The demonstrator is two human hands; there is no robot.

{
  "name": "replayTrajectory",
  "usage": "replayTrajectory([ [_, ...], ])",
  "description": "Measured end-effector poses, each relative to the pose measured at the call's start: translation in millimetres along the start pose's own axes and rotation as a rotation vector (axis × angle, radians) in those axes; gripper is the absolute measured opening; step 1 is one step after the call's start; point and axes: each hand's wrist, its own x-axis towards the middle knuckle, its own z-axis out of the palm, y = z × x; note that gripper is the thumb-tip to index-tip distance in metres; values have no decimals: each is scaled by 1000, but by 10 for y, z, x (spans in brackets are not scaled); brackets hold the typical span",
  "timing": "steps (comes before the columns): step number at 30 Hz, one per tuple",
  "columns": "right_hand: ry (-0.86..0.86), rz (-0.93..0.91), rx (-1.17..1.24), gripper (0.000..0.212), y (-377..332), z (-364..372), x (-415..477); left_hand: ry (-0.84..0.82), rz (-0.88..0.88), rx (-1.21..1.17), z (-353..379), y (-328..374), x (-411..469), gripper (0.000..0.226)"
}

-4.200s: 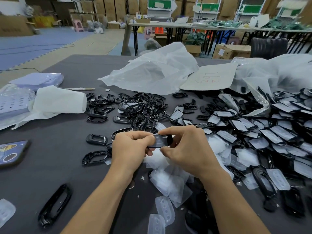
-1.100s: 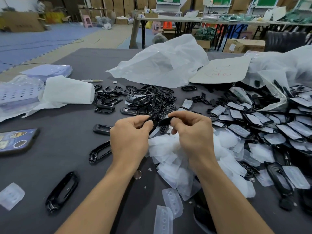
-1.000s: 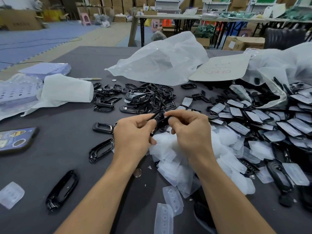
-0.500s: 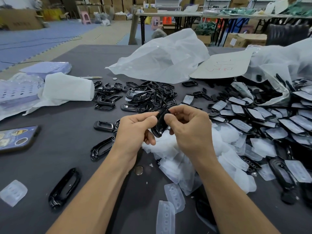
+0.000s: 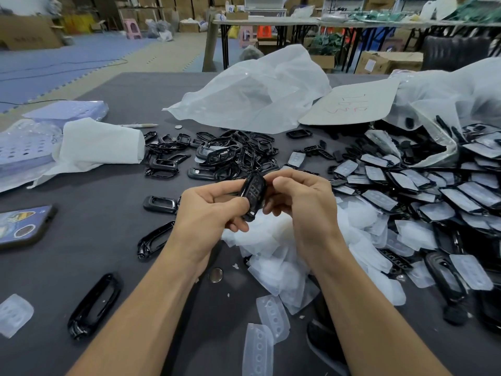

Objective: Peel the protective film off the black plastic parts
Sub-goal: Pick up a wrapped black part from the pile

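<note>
A black plastic part [image 5: 253,191] is held nearly upright above the grey counter [image 5: 108,240], between the two hands. It is gripped by the curled fingers and thumb of the left hand [image 5: 211,213], and its other edge is pinched by the right hand [image 5: 303,204]. A heap of peeled white films [image 5: 284,256] is seen just below the hands. Parts covered with film [image 5: 406,191] are spread to the right, and bare black frames [image 5: 230,156] are piled behind the hands.

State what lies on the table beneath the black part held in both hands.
A pile of translucent white films lies beneath the black part; anything under that pile is hidden.
</note>
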Motion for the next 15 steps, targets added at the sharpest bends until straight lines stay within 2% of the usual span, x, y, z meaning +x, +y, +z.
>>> replayTrajectory([
  [2,-2,8,-18,26,12,-9,15,14,-9,7,0,-7,-1,35],
  [5,7,5,-106,15,44,8,27,42,-26,26,19,-5,-5,26],
  [15,-17,1,-177,25,75,-13,31,85,-83,99,98,-54,-23,12],
])
